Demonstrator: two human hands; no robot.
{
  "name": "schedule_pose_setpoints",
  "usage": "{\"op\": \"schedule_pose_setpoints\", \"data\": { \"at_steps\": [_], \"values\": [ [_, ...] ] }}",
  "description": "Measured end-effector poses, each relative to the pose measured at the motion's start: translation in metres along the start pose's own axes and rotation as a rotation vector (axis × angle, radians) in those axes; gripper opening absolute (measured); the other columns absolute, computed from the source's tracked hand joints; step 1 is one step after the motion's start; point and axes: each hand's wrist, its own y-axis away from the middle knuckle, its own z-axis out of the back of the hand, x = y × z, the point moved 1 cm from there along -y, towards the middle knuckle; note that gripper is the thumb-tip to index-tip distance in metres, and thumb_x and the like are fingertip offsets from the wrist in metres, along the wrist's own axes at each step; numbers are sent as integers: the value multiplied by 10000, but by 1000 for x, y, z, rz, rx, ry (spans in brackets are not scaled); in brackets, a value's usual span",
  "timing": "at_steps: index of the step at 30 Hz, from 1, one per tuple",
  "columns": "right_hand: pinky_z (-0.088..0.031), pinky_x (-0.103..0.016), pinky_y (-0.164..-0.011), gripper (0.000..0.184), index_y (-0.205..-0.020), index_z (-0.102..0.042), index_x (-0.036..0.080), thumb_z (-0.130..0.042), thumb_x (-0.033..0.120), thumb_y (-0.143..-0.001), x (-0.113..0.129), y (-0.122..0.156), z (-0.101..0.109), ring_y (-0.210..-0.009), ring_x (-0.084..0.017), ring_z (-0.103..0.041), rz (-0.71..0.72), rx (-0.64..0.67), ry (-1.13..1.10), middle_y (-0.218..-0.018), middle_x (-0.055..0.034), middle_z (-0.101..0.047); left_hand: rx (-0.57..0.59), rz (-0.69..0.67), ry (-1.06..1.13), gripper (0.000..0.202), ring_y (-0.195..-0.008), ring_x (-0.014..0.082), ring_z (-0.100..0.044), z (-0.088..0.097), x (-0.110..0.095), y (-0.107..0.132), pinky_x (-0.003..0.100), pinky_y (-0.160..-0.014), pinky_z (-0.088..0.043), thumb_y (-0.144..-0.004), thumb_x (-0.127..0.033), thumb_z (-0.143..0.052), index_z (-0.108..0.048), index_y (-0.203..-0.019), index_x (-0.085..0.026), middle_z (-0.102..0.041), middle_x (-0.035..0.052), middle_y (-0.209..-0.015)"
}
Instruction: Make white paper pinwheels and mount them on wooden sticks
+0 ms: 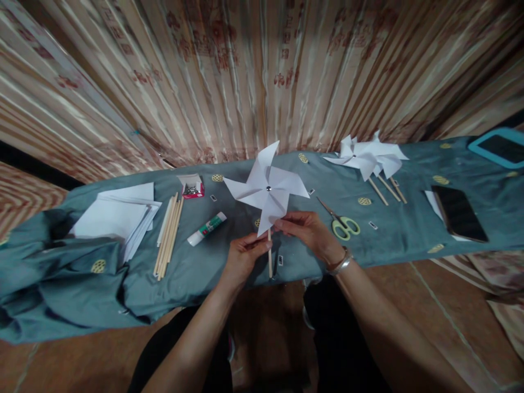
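Observation:
A white paper pinwheel (pixel 282 184) with a shiny pin at its centre is held above the cloth, facing me. Its thin wooden stick (pixel 269 262) points down toward the table's front edge. My left hand (pixel 245 254) is closed around the stick just below the blades, pinching it between thumb and fingers. At the lower blade, my right hand (pixel 305 232) has thumb and fingers pinched on the paper near the stick. A bracelet circles the right wrist. Close by lie a glue stick (pixel 207 228) on the left and green-handled scissors (pixel 345 227) on the right.
White paper sheets (pixel 110 218) and a bundle of wooden sticks (pixel 168 237) lie left, beside a small red box of pins (pixel 192 188). Several pinwheels (pixel 368 158) rest at back right. A phone (pixel 460 213) and a blue-framed tablet (pixel 501 147) lie farther right on the grey-green cloth (pixel 303 267).

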Motion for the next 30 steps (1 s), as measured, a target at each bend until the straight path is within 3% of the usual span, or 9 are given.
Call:
{"op": "schedule_pose_setpoints", "data": {
  "at_steps": [5, 9, 15, 20, 25, 28, 30],
  "values": [
    [-452, -246, -604, 286, -768, -730, 173, -719, 457, -740, -4, 13, -3, -675, -144, -630, 65, 35, 302, -735, -27, -724, -118, -35, 75, 346, -876, 219, -693, -4, 0, -5, 368, -941, -475, -508, -267, -873, -792, -833, -182, -780, 60, -876],
    [-452, -246, -581, 284, -769, -701, 172, -710, 455, -742, -12, 20, -7, -639, -142, -620, 42, 59, 313, -714, -23, -704, -178, -47, 172, 348, -843, 183, -672, -12, -1, -11, 327, -890, -475, -488, -260, -881, -790, -815, -184, -777, 58, -876],
    [-427, -241, -564, 233, -743, -684, 173, -679, 406, -756, -14, 21, -4, -613, -133, -601, 66, 3, 335, -681, -11, -685, -174, -52, 226, 336, -781, 146, -651, -25, -1, -17, 305, -842, -475, -495, -256, -881, -784, -806, -175, -765, 57, -875],
    [-422, -247, -564, 242, -753, -693, 177, -645, 412, -785, -10, 19, 6, -615, -138, -599, 88, -30, 411, -680, -13, -688, -155, -76, 195, 394, -802, 175, -663, -31, 2, -20, 327, -815, -490, -511, -281, -878, -769, -874, -172, -750, 56, -866],
    [-427, -273, -553, 342, -721, -681, 197, -629, 530, -778, -1, 20, 51, -589, -159, -592, 115, -217, 544, -653, -18, -679, -143, -80, 54, 429, -824, 177, -669, -30, 3, -18, 316, -789, -499, -565, -306, -854, -754, -965, -188, -738, 61, -921],
    [-423, -293, -575, 283, -777, -709, 205, -611, 468, -808, 12, 26, 93, -586, -177, -605, 65, -449, 838, -660, -26, -692, -133, -84, 3, 392, -803, 172, -668, -25, 2, -15, 304, -771, -503, -590, -317, -833, -758, -953, -189, -737, 59, -902],
    [-425, -307, -594, 231, -816, -730, 210, -612, 408, -815, 23, 29, 119, -691, -222, -656, -8, -624, 1070, -752, -60, -731, -130, -85, -14, 383, -786, 170, -669, -22, 1, -12, 301, -763, -505, -599, -324, -826, -758, -951, -190, -738, 57, -888]
  ]
}}
